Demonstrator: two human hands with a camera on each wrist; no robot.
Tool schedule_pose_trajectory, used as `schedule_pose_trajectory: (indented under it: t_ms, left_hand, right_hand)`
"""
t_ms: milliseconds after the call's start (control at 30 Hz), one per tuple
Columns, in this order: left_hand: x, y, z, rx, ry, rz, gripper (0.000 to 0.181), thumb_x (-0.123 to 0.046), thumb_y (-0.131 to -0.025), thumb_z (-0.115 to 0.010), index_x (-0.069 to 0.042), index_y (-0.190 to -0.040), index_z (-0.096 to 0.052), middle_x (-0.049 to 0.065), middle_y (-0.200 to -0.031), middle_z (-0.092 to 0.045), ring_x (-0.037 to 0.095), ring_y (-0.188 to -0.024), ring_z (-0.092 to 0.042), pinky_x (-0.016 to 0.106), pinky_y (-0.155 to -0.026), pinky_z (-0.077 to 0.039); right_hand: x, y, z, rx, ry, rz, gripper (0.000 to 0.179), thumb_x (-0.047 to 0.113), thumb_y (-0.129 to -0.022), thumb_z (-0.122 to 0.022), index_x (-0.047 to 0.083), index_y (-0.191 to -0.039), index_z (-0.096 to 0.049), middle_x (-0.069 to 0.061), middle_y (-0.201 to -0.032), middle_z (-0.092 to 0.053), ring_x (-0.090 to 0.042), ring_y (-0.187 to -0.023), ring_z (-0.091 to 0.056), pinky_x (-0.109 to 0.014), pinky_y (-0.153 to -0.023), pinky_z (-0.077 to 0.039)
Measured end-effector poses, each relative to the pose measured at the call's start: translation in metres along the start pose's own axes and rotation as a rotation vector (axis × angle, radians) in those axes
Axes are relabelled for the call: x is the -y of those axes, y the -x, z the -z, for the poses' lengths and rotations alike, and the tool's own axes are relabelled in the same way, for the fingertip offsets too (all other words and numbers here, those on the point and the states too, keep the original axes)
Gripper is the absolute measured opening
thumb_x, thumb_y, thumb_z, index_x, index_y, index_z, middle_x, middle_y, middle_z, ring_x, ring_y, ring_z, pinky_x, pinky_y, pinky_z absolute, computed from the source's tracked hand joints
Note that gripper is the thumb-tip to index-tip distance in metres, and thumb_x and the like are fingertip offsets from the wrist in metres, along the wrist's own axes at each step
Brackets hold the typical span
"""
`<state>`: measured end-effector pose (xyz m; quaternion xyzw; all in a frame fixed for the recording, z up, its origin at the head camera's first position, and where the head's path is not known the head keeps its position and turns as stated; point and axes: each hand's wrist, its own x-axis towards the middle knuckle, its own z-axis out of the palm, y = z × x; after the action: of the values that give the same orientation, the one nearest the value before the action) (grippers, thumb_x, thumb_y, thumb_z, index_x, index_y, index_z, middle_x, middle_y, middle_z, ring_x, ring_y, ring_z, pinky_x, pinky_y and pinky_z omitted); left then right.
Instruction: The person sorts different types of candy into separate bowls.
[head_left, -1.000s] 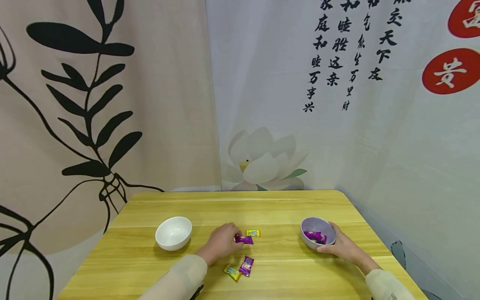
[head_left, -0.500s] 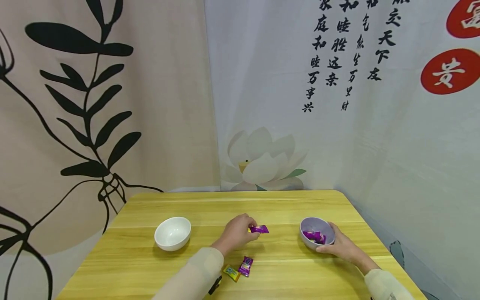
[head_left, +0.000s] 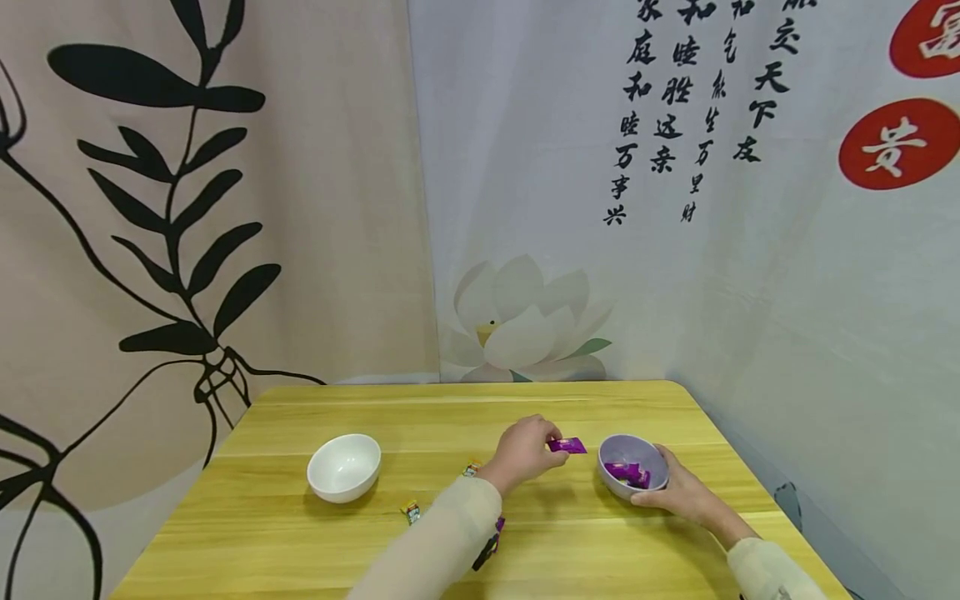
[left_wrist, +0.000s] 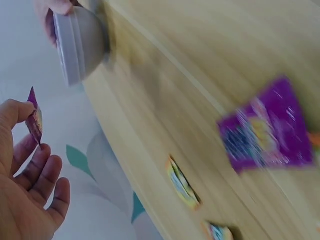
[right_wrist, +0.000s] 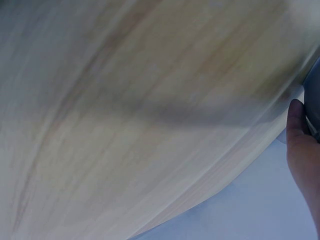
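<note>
Between thumb and fingertips my left hand [head_left: 523,453] pinches a purple-wrapped candy [head_left: 567,446], held above the table just left of the lavender bowl [head_left: 611,485]. The left wrist view shows the same candy [left_wrist: 35,120] at the thumb tip, with the other fingers of the left hand [left_wrist: 30,185] loosely bent. My right hand [head_left: 686,493] grips the lavender bowl's right side, thumb in front. Purple candies [head_left: 628,474] lie inside that bowl. In the right wrist view only part of the right hand [right_wrist: 302,150] shows, against the bowl's dark side [right_wrist: 313,95].
A white bowl [head_left: 344,468] stands at the left of the wooden table [head_left: 585,550]. Yellow candies [head_left: 471,469] lie around the left forearm. Another purple candy [left_wrist: 270,130] lies near that wrist, mostly covered by the sleeve in the head view. A printed cloth hangs behind.
My left hand has lifted the purple candy and carried it rightward towards the lavender bowl. The yellow candy it passed over shows again behind the wrist. My right hand stays on the bowl.
</note>
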<state>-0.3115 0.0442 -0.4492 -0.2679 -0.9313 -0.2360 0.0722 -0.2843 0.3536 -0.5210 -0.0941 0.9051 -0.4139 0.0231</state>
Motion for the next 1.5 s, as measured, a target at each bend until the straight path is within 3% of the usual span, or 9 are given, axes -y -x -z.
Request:
schedule_pose_trajectory:
  t_ms: [200,500,700,833,1000,1200,1500]
  left_hand:
    - [-0.023,-0.017,-0.013,-0.004,-0.018,0.008,0.023,-0.035,-0.084,-0.077,-0.015,-0.097,-0.076,-0.009,-0.082,-0.058,0.005,-0.073,-0.051,0.023,-0.066,-0.044]
    - [-0.054,-0.033,-0.03,0.01,-0.068,0.064,0.025,-0.041,-0.084,-0.078,-0.021,-0.099,-0.076,-0.011,-0.087,-0.06,0.007,-0.083,-0.057,0.029,-0.08,-0.048]
    - [-0.069,-0.039,-0.038,0.024,-0.131,0.077,0.027,-0.046,-0.084,-0.076,-0.023,-0.099,-0.075,-0.011,-0.088,-0.06,0.007,-0.085,-0.056,0.03,-0.082,-0.047]
    - [-0.075,-0.038,-0.042,0.047,-0.174,0.069,0.039,-0.054,-0.085,-0.073,-0.023,-0.109,-0.074,-0.01,-0.094,-0.062,0.007,-0.087,-0.058,0.031,-0.084,-0.047]
    - [-0.073,-0.036,-0.042,0.071,-0.201,0.053,0.048,-0.057,-0.089,-0.067,-0.024,-0.124,-0.069,-0.009,-0.111,-0.065,0.01,-0.101,-0.06,0.033,-0.09,-0.048]
    - [-0.06,-0.033,-0.032,0.077,-0.169,0.055,0.047,-0.053,-0.09,-0.068,-0.023,-0.126,-0.069,-0.006,-0.117,-0.065,0.014,-0.109,-0.06,0.036,-0.094,-0.048]
    - [-0.031,-0.024,-0.015,0.035,-0.145,0.024,0.044,-0.047,-0.091,-0.07,-0.018,-0.124,-0.07,-0.001,-0.117,-0.067,0.018,-0.107,-0.063,0.039,-0.088,-0.051]
  right_hand:
    - [0.001,0.0,0.0,0.006,0.001,-0.005,0.11,0.031,-0.079,-0.084,-0.011,-0.15,-0.012,-0.039,-0.145,-0.035,-0.052,-0.132,-0.037,-0.065,-0.106,-0.03]
    - [0.004,0.0,-0.002,0.027,-0.052,0.01,0.107,0.031,-0.081,-0.083,-0.008,-0.151,-0.012,-0.034,-0.146,-0.036,-0.045,-0.129,-0.043,-0.059,-0.105,-0.034]
    - [0.005,-0.002,-0.002,0.044,-0.055,-0.004,0.106,0.034,-0.082,-0.081,-0.005,-0.151,-0.012,-0.031,-0.147,-0.035,-0.042,-0.129,-0.044,-0.057,-0.106,-0.034]
    - [0.005,-0.002,-0.002,0.042,-0.056,0.01,0.107,0.033,-0.082,-0.082,-0.007,-0.151,-0.011,-0.032,-0.146,-0.036,-0.041,-0.128,-0.045,-0.055,-0.105,-0.036]
    - [0.007,-0.001,0.0,0.028,-0.048,0.03,0.107,0.029,-0.081,-0.083,-0.01,-0.151,-0.011,-0.034,-0.144,-0.037,-0.042,-0.126,-0.046,-0.056,-0.103,-0.037]
    - [0.006,0.0,0.002,0.014,-0.028,0.025,0.11,0.03,-0.08,-0.084,-0.012,-0.15,-0.011,-0.036,-0.145,-0.036,-0.048,-0.131,-0.041,-0.061,-0.105,-0.032]
    - [0.001,0.002,0.004,0.007,-0.005,0.018,0.111,0.031,-0.079,-0.084,-0.013,-0.15,-0.011,-0.039,-0.145,-0.034,-0.053,-0.133,-0.035,-0.067,-0.105,-0.028]
